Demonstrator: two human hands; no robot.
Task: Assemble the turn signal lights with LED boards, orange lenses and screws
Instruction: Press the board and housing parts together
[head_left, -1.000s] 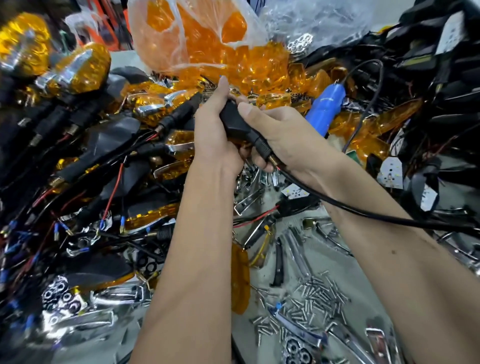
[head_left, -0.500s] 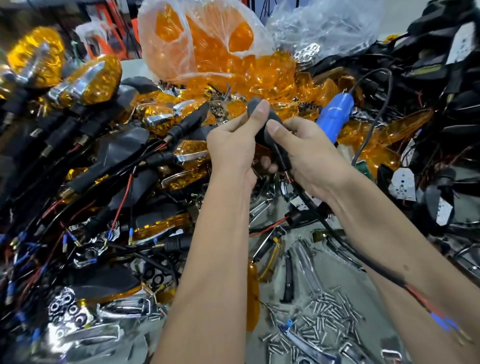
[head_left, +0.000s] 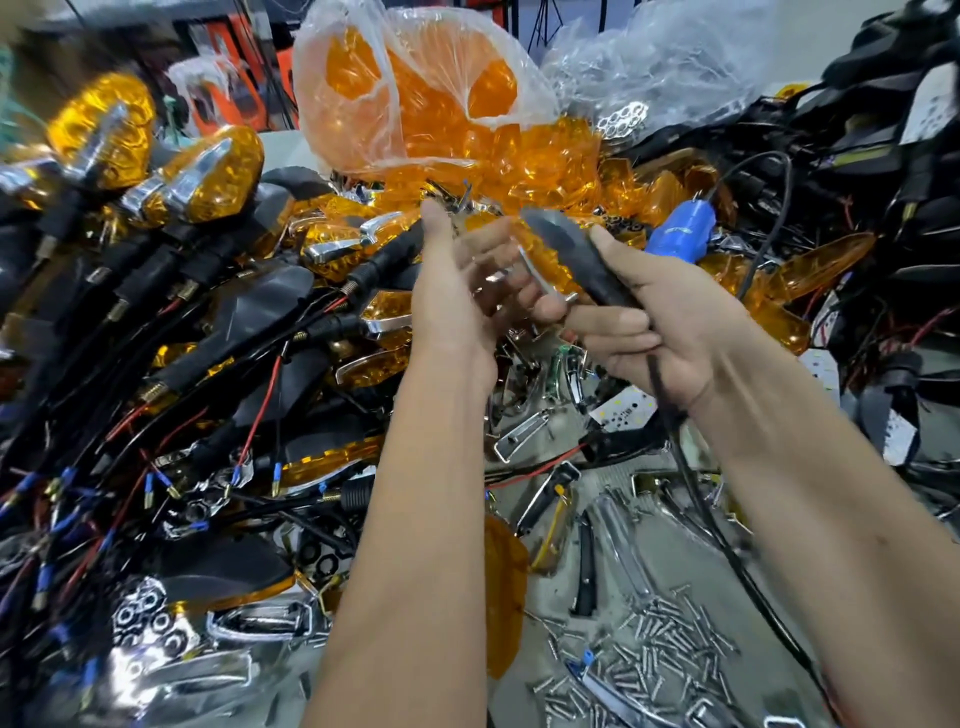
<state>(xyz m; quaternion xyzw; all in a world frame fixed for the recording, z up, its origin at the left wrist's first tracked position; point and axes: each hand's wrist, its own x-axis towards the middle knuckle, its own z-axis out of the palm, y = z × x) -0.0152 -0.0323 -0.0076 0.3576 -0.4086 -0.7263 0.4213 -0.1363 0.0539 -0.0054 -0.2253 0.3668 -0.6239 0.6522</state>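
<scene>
- Fingers of the right hand (head_left: 654, 317) wrapped round the stem of a black signal housing (head_left: 566, 244), thumb along its top; its cable (head_left: 691, 493) trails down past the wrist.
- Left hand (head_left: 467, 286) just beside it, palm toward the housing, fingers loosely apart; blurred, cannot tell if they pinch the chrome trim piece (head_left: 537, 278) seen between the hands.
- Housing is held up over the bench (head_left: 613, 571), above the parts pile, pointed tip away from the person.
- Step in hand, by my read: fitting a chrome or lens part into the bare housing. Not started or barely started.
- To do it well: keep the right grip low on the stem so the open face stays free; turn that face up toward the eyes before seating anything.
- Line the part's narrow end with the housing tip first, then press the wide end down.
- Keep the cable out of the seam or it may get pinched.
- Orange lenses (head_left: 519, 171) spill from a plastic bag (head_left: 415, 93) straight ahead, near.
- Loose screws (head_left: 670, 639) lie low right on the bench; blue screwdriver (head_left: 680, 228) just behind the right hand.
- LED board (head_left: 623, 413) lies under the right wrist.
</scene>
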